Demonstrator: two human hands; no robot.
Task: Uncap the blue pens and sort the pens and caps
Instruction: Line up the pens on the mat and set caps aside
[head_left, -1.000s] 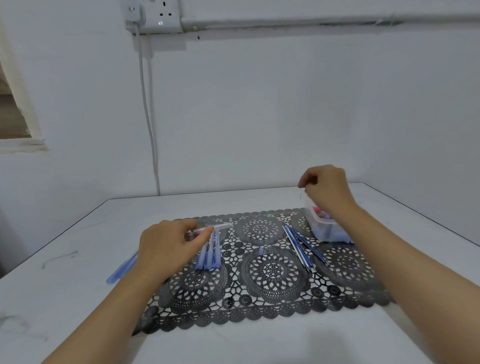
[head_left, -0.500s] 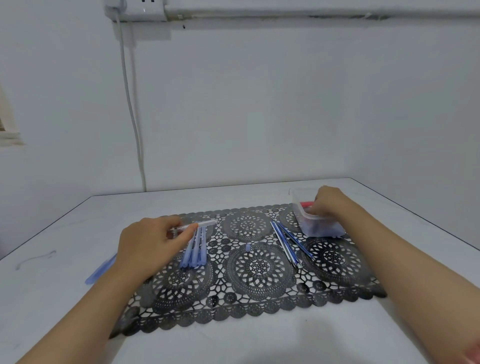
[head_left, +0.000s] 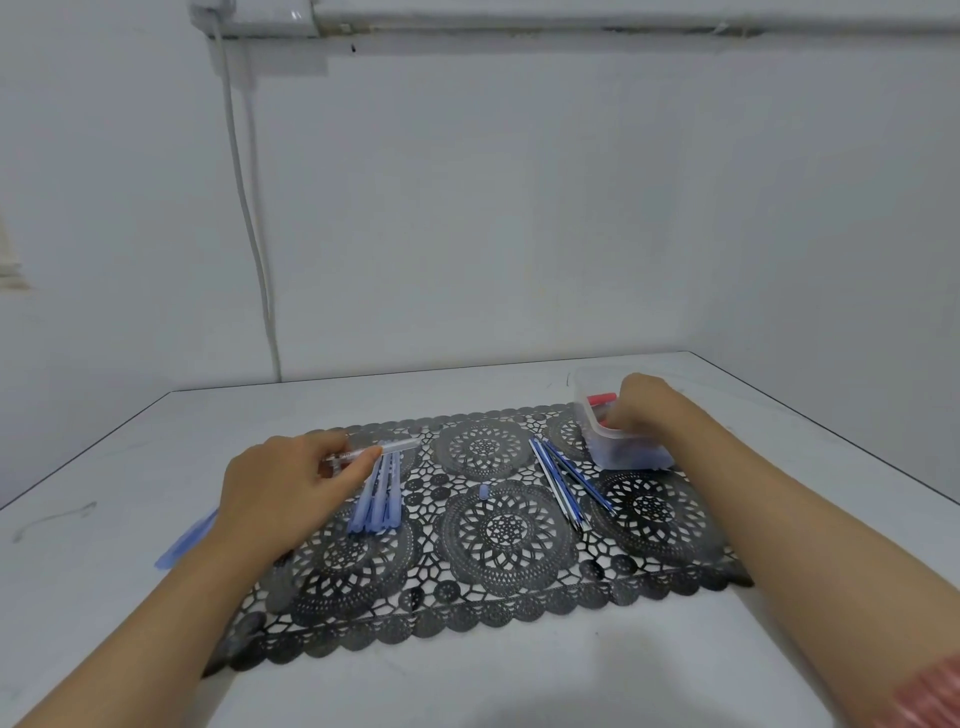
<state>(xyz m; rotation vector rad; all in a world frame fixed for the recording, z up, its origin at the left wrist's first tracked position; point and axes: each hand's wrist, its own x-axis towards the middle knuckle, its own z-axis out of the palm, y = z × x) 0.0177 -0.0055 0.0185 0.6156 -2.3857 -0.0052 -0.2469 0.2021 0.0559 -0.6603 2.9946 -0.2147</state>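
Head view: one wide look down at both hands.
Counter: white, smooth and matte, set into a corner of pale walls.
Mat: black openwork like lace, with round medallions and a scalloped rim, lying flat on the counter.
Left hand: over the mat's left part, thumb and fingertips pinching a clear pen, a slim see-through barrel held nearly level and pointing right.
Blue caps: long, pale, translucent tubes lying side by side in a tight bundle on the mat, just below the clear pen.
Small blue piece: short and rounded, alone near the mat's middle.
Uncapped pens: thin blue-and-white sticks lying slantwise together on the mat's right part, just beside the container.
Container: clear rectangular plastic tub with rounded corners, at the mat's far right; a red pen lies at its far end.
Right hand: dipped into the container, fingers curled down out of sight; whether it grips anything cannot be told.
Cable: white round cord running down the wall.
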